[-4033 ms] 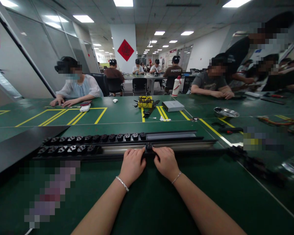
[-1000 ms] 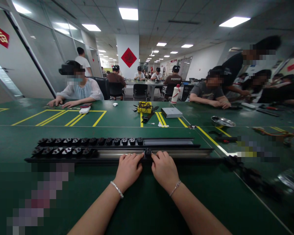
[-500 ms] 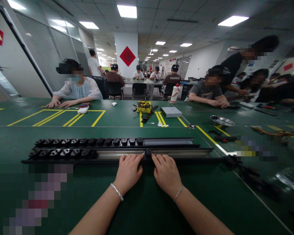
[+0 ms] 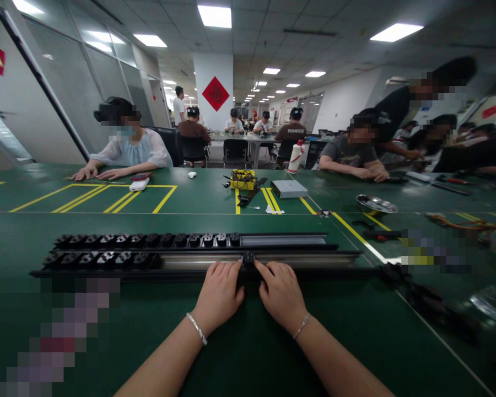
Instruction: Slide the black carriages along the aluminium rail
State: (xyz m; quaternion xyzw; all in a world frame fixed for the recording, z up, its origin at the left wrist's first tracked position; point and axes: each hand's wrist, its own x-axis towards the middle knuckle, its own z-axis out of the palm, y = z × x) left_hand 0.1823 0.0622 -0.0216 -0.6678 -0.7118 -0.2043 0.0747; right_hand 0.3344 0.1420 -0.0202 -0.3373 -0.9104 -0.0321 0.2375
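A small black socket module [image 4: 248, 257] sits in the channel of the front black rail [image 4: 314, 258]. My left hand [image 4: 220, 292] has its fingertips at the module's left side, with the other fingers curled over the rail's near edge. From the right, my right hand [image 4: 283, 292] presses its index fingertip against the same module. Several similar black sockets [image 4: 107, 258] fill the left end of this rail. Parallel behind it lies a back rail [image 4: 285, 241], with a longer row of sockets on its left part. The undersides of my fingers are hidden.
The green table [image 4: 182, 353] carries yellow tape lines. Farther back are a yellow box with black cables [image 4: 243, 180], a grey box [image 4: 289, 189] and a white bottle [image 4: 296, 157]. A metal bowl [image 4: 376, 204] stands at right. Co-workers sit across the table.
Both hands stay at the module, which has barely shifted to the left in view along with the rails. In the background, a standing person has moved to the right.
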